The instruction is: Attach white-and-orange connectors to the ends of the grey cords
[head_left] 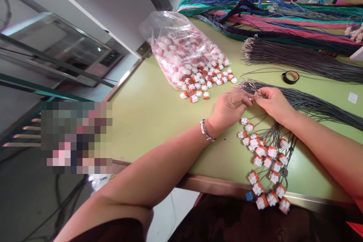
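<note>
Over the table, my two hands meet near the tips of a bundle of thin dark wires (314,102). In the closed fingers of my left hand (231,107) is a small orange-and-white connector (250,99), partly hidden by the fingertips. My right hand (273,102) pinches thin wires (257,93) with their ends beside that connector. Below my hands hang several wires fitted with white-and-orange connectors (268,161), some resting over the table's front edge. Loose connectors (198,83) spill from a clear plastic bag (181,45) to the left of my hands.
A roll of black tape (290,77) lies beyond my right hand. Behind it is another bundle of dark wires (297,58), then long pink, green and blue wires (272,22). A small white square (352,97) lies at right. The table's metal-trimmed edge (210,184) runs in front of me.
</note>
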Demonstrator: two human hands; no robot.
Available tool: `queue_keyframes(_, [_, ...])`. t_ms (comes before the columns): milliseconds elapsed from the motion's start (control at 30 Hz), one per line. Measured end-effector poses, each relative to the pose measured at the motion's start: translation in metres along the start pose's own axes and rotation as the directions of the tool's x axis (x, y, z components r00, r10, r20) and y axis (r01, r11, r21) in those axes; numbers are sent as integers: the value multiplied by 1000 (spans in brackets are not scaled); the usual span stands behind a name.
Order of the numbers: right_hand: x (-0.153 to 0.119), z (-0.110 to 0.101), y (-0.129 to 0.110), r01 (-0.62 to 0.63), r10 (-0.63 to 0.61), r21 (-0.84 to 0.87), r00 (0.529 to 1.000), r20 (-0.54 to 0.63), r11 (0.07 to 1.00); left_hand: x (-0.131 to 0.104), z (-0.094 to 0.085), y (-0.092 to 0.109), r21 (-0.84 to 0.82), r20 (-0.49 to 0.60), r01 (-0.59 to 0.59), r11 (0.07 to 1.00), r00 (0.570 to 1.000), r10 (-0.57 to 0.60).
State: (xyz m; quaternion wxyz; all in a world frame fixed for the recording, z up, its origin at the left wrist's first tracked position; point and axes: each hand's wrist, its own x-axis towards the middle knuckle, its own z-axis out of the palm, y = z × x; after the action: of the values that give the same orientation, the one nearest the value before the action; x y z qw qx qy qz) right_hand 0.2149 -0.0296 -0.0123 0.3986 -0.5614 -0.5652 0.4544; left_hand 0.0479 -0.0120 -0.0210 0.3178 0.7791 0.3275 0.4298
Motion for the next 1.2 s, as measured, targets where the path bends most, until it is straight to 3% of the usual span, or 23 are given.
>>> queue_keyframes(300, [1, -4, 0, -18, 19, -26, 998, 53, 1000, 0, -1, 0, -65, 55, 100, 993, 994, -96])
queue_keyframes(400, [1, -5, -1, -33, 32, 29, 999, 41, 999, -3, -8, 6, -35, 200, 172, 985, 966, -162])
queue_keyframes(500, [0, -3, -1, 5, -5, 90, 1000, -7, 996, -6, -20, 17, 25, 429, 167, 986, 889, -162])
queue_keyframes(567, [0, -2, -2, -14, 12, 121, 1000, 14, 993, -5, -31, 22, 71, 511, 122, 990, 848, -141])
queue_keyframes(633, [-1, -2, -4, -60, 51, 167, 997, 59, 984, -3, -46, 19, 196, 391, 110, 974, 902, -181])
queue_keyframes(700, [-1, -3, -6, -81, 65, 212, 994, 85, 974, 1, -62, 7, 399, 72, 170, 901, 974, -216])
queue_keyframes(767, [-2, -4, -7, -93, 73, 245, 993, 91, 965, 4, -75, -10, 556, -85, 214, 803, 976, -201])
queue_keyframes(867, [-3, -5, -8, -119, 99, 258, 991, 88, 959, 6, -82, -28, 678, 12, 174, 714, 969, -247])
queue_keyframes(967, [-2, -3, -7, -99, 91, 211, 995, 50, 972, 7, -77, -26, 720, 111, 128, 682, 949, -295])
queue_keyframes(1033, [-2, -2, -5, -55, 55, 164, 998, 4, 985, 9, -73, -17, 685, 94, 175, 707, 941, -324])
queue_keyframes(1100, [-2, 0, -6, -12, 17, 133, 999, -37, 991, 11, -69, -7, 522, 43, 331, 786, 910, -412])
queue_keyframes(1167, [-3, 1, -7, 13, -5, 111, 997, -71, 994, 13, -64, 0, 198, 54, 536, 821, 830, -555])
queue_keyframes(1200, [-4, 1, -8, 20, -11, 99, 996, -89, 995, 13, -60, 2, 7, 98, 617, 787, 782, -615])
